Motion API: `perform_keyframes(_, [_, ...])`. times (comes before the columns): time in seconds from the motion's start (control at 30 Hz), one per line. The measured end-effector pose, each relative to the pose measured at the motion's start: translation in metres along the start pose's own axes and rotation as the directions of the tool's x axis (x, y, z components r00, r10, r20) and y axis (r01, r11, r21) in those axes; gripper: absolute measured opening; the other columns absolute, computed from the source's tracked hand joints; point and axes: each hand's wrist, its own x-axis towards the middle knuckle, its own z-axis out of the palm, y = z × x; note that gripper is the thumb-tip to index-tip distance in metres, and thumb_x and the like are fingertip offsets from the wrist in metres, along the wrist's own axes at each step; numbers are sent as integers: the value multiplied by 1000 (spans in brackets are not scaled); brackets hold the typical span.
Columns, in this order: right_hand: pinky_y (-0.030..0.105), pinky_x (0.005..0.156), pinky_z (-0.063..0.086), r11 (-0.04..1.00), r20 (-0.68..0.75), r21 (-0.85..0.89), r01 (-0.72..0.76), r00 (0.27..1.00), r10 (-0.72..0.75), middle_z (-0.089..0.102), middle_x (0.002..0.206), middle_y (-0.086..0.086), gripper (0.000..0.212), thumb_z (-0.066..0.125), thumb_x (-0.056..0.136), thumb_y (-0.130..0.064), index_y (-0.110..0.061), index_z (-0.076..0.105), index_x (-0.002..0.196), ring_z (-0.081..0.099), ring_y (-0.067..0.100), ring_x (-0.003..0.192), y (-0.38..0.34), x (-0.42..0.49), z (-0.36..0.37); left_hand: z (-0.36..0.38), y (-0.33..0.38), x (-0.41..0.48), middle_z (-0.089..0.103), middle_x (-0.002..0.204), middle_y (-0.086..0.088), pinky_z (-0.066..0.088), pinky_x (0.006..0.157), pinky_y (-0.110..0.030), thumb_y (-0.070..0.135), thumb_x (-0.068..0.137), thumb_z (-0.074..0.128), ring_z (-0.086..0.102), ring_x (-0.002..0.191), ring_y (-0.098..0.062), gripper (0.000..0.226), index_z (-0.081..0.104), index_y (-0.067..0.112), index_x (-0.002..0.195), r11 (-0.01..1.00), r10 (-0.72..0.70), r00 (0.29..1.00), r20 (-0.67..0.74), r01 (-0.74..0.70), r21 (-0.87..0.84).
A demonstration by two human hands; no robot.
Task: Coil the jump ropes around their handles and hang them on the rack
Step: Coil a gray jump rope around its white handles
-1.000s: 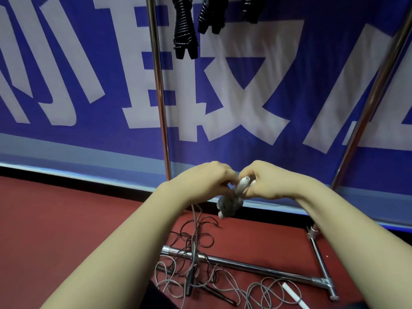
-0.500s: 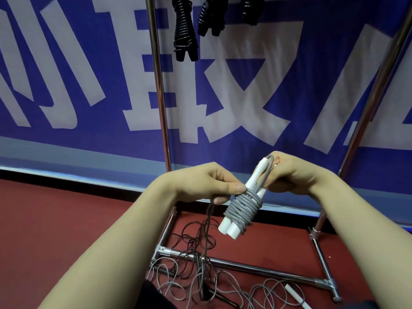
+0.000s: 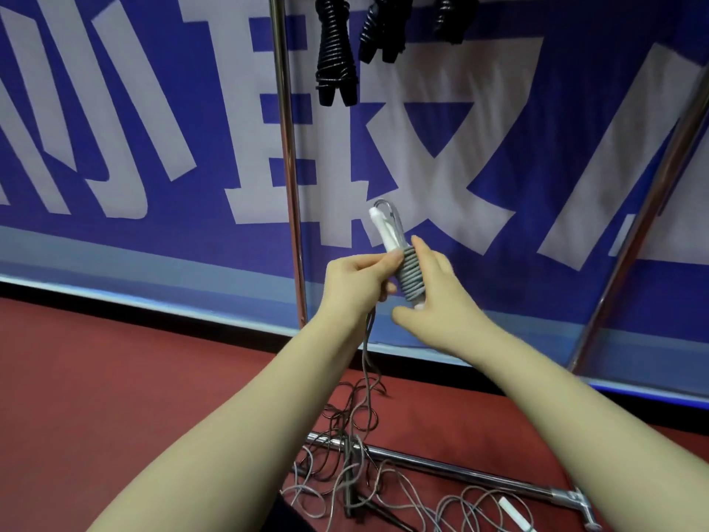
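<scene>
A grey jump rope [image 3: 410, 276] is coiled tightly round its two white handles [image 3: 385, 229], with a small loop sticking out at the top. I hold the bundle upright and tilted left in front of the banner. My left hand [image 3: 355, 282] grips it from the left, thumb pressed on the coils. A dark cord [image 3: 366, 351] hangs from this fist down to the floor. From the right, my right hand [image 3: 433, 301] cups the bundle, thumb under its lower end and fingers behind it. Three black coiled ropes [image 3: 335, 59] hang from the top of the rack.
The chrome rack has one upright [image 3: 287, 147] just left of my hands, another [image 3: 648, 216] at the right, and a base bar [image 3: 460, 470] on the red floor. A tangle of loose dark and grey ropes [image 3: 345, 455] with a white handle [image 3: 514, 508] lies across the bar.
The bundle has risen and swung from leaning right to leaning left. My right hand dropped from the handles' top to the lower end. My left hand keeps its grip.
</scene>
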Motion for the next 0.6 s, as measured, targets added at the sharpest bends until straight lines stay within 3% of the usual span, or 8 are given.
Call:
perform_keyframes(0.1, [35,84,42,981,-190,-191,-24,982,-13,35,134,3,90,70,85,-31,-29,13,154,42,24,119,6,3,6,9,3,-8,54,44,6,37,45,-16,14,88,71,41,41,-6,10,75,6,91,999,-7,1000,1,7,-39])
perform_keyframes(0.2, [33,73,37,960,-294,-278,-39,955,-46,47,123,4,66,67,87,-23,-27,33,144,51,28,109,8,6,3,12,5,-11,58,48,0,37,47,-19,18,85,76,43,44,-9,11,77,7,86,1000,16,1000,19,-16,4])
perform_keyframes(0.3, [30,69,37,997,-329,-70,-35,944,10,57,109,-6,59,63,79,-7,-31,48,130,54,23,92,8,6,-6,6,10,-10,65,56,-3,41,51,-20,13,86,73,51,46,-7,9,76,5,85,990,112,985,133,-122,69])
perform_keyframes(0.43, [35,65,56,954,-263,297,-45,956,127,62,84,-11,64,67,65,5,-34,57,114,58,19,78,7,5,-17,-6,21,-10,70,65,-1,45,56,-17,3,91,64,60,57,-6,12,73,9,96,969,185,920,347,-229,91])
perform_keyframes(0.5, [30,55,50,905,-210,425,-33,969,133,60,80,-6,64,62,59,15,-25,60,110,53,16,71,5,4,-17,-8,23,-7,70,68,-2,42,51,-21,7,89,69,57,52,-9,4,71,9,92,966,174,928,330,-226,128])
perform_keyframes(0.6, [20,45,38,767,-81,641,-38,990,117,53,71,-1,62,55,53,21,-19,59,101,46,14,62,-3,-1,-22,-8,22,-3,61,69,2,34,45,-21,21,83,76,44,43,-9,18,62,11,86,969,151,970,192,-183,163])
